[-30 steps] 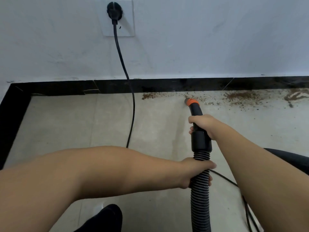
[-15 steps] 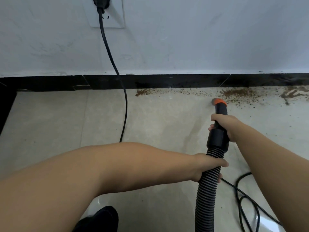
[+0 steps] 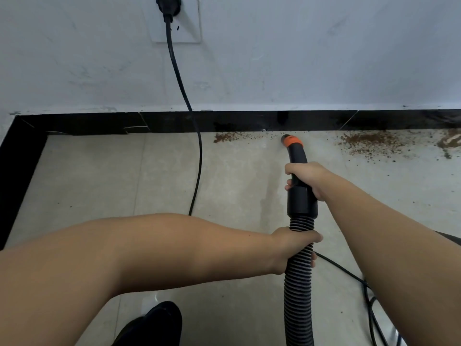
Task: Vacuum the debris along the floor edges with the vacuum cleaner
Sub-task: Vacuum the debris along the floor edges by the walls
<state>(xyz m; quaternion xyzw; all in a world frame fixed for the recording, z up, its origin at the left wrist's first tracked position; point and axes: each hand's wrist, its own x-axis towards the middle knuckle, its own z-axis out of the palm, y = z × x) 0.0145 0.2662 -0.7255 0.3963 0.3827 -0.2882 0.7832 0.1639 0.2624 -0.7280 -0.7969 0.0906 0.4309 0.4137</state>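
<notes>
Right hand (image 3: 305,179) grips the nozzle (image 3: 296,156) on its black handle, fingers curled round it just below the orange tip (image 3: 290,140). Likely the steering hand, set close to the mouth for fine aim.

Left hand (image 3: 293,248) reaches across the body and holds the hose (image 3: 298,290) just under the cuff, fingers wrapped round the ribs. Probably takes the hose's weight and pull so the tip can sit low.

Tip lies at the floor edge, touching or just off the tiles, close against the black skirting (image 3: 237,121); cannot tell which.

Debris: a small brown patch (image 3: 224,137) with a thin trail of specks left of the tip; a wider patch (image 3: 366,143) well to the right, more at the frame's right edge. The strip just right of the tip looks nearly bare.

Cord (image 3: 197,156) hangs from the socket (image 3: 174,18) and runs down over the floor, left of the nozzle. Dark shoe (image 3: 154,325) at bottom.

Judged: mid-task, both patches not yet taken up.
</notes>
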